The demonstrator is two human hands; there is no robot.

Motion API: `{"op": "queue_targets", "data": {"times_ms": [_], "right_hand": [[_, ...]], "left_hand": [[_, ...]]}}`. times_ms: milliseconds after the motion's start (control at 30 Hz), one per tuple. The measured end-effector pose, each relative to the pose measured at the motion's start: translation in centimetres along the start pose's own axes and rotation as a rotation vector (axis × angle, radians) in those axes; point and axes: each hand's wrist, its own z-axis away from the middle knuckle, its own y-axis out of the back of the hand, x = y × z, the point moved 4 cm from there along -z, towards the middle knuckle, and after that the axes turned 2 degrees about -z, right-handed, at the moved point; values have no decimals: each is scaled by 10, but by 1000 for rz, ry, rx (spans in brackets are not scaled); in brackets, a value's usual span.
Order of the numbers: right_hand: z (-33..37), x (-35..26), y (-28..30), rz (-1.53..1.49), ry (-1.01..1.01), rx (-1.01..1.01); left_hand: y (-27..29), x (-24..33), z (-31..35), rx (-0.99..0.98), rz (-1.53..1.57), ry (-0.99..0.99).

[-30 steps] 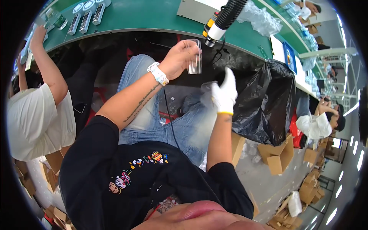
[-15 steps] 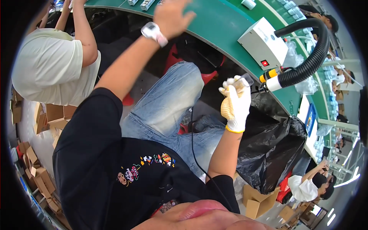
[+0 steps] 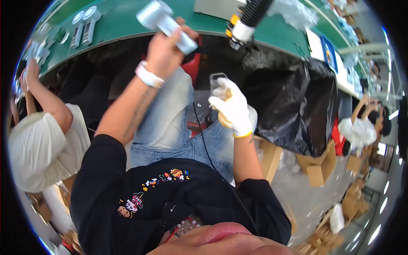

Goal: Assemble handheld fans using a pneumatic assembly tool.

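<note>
My bare left hand (image 3: pixel 163 53), with a white watch on the wrist, is wrapped round the handle of a pale blue handheld fan (image 3: pixel 180 38). Its round head points up and left over the front edge of the green bench. Lower and to the right, my right hand (image 3: pixel 233 108) wears a white glove with a yellow cuff. Its fingers are closed on a small clear plastic cover (image 3: pixel 216 78), held above my lap. Two similar fans (image 3: pixel 89 27) lie on the bench at the far left, their handles showing a long inset.
A black flexible hose with a white nozzle (image 3: pixel 243 32) hangs over the bench edge, beside a pale box (image 3: pixel 219 7). Black plastic sheeting (image 3: pixel 289 106) drapes down at the right. Cardboard boxes (image 3: pixel 318 165) stand on the floor. A co-worker in a cream shirt (image 3: pixel 42 146) sits at left.
My left hand, empty before, now holds the fan. My right hand has moved left and down with the clear cover, away from the nozzle. The view has swung to the right.
</note>
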Motion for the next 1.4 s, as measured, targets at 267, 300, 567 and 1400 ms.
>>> {"op": "queue_targets", "data": {"times_ms": [267, 300, 567, 1400], "right_hand": [[13, -12, 29, 392, 32, 53], [14, -11, 29, 410, 23, 32], [5, -5, 11, 292, 183, -40], [33, -66, -17, 250, 266, -290]], "left_hand": [[-62, -97, 42, -133, -234, 322], [-60, -97, 46, -158, -252, 309], [-57, -68, 87, -283, -462, -120], [-40, 19, 86, -340, -488, 213]]}}
